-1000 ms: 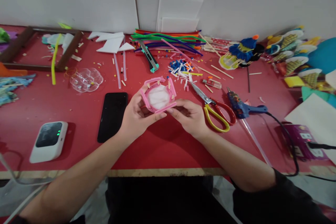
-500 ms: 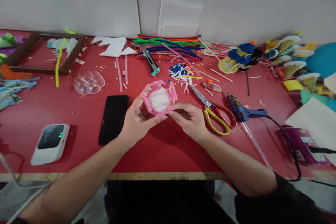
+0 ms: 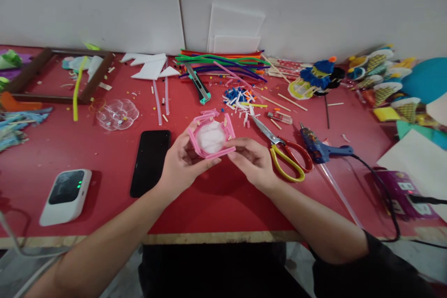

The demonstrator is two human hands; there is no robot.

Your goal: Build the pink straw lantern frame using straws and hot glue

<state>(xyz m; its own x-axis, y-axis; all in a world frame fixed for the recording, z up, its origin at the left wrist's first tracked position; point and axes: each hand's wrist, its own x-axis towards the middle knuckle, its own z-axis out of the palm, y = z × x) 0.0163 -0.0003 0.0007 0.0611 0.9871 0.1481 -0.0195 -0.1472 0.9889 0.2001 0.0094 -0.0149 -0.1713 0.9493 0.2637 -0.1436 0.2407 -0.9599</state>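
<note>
A small pink craft piece, made of short pink strips set around a round white middle, is held up over the red table. My left hand grips its left and lower side, thumb along the bottom edge. On its right, my right hand pinches the lower right corner between thumb and fingers. Some small pale stubs show on the strips. The underside of the piece is hidden. Right of my right hand lie scissors with one yellow and one red handle, and a blue glue gun.
A black phone and a white device with green lights lie on the left. Behind are a utility knife, pipe cleaners, cut scraps and a clear flower-shaped tray. The glue gun's cord runs right.
My right thumb has come a little away from the lower edge of the pink piece, and my fingers have shifted slightly at its corner. The whole view has moved slightly.
</note>
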